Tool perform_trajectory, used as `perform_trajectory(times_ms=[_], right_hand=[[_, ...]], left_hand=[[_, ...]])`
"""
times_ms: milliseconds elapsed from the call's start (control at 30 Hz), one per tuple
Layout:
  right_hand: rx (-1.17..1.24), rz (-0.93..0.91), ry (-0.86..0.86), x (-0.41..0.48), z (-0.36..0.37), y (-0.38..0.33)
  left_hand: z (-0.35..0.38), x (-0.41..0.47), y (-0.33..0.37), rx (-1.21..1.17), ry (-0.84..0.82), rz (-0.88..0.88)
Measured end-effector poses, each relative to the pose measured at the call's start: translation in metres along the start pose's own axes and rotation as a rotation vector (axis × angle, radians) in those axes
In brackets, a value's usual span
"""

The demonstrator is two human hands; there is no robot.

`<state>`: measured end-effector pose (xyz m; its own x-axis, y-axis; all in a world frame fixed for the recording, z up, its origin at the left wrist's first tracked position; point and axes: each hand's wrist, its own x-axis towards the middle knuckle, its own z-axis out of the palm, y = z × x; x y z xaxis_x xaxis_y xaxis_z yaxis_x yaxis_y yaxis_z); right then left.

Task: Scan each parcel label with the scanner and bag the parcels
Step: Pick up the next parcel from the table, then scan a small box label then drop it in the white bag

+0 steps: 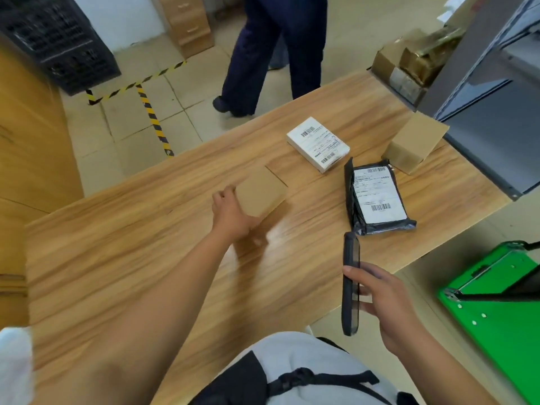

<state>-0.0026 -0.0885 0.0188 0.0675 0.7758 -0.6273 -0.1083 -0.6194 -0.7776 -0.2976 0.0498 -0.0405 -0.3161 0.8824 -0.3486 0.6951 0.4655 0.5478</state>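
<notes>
Box point(261, 191) gripped in left hand point(230, 217), ten o'clock of scanner point(349, 302) clasped in right hand point(391, 305), should be turned label-up.

A plain brown box point(261, 190) is gripped at its near corner by the left hand point(230, 213). To its right on the table point(146, 258) lie a white box point(318, 144) and a black mailer point(377, 197), labels up, and a flapped box point(409, 150). The dark, slim scanner point(350, 283) is held edge-on in the right hand point(388, 305).
</notes>
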Motion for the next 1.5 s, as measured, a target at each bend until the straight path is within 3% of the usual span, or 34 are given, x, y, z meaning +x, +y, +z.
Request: perform_trajectory(times_ms=[333,600,767,900,967,1033,1133,1200,1333,1500], right_hand=[[-0.149,0.027,-0.234,0.017,0.047,-0.004],[-0.218,0.051,-0.389,0.011,0.072,0.003],[-0.262,0.047,-0.445,0.005,0.075,0.009],[-0.249,0.049,-0.455,0.000,0.072,0.010],[-0.245,0.052,-0.455,-0.001,0.070,0.010],[-0.253,0.052,-0.452,-0.001,0.066,0.010],[-0.271,0.050,-0.444,-0.003,0.057,0.008],[-0.270,0.041,-0.431,-0.003,0.051,0.008],[-0.272,0.032,-0.356,-0.001,0.039,0.006],[-0.373,0.037,-0.439,-0.001,0.025,-0.012]], left_hand=[[-0.012,-0.133,-0.114,0.134,0.216,0.120],[0.007,-0.204,-0.157,0.181,0.264,0.013],[0.017,-0.225,-0.158,0.043,0.306,-0.046],[0.013,-0.226,-0.146,-0.284,0.406,-0.211],[0.002,-0.217,-0.137,-0.406,0.381,-0.277],[-0.012,-0.207,-0.131,-0.375,0.290,-0.278],[-0.031,-0.192,-0.125,-0.182,-0.053,-0.205],[-0.039,-0.184,-0.118,-0.098,-0.195,-0.188],[-0.040,-0.178,-0.107,-0.118,-0.209,-0.198],[-0.012,-0.191,-0.101,-0.495,-0.102,-0.270]])
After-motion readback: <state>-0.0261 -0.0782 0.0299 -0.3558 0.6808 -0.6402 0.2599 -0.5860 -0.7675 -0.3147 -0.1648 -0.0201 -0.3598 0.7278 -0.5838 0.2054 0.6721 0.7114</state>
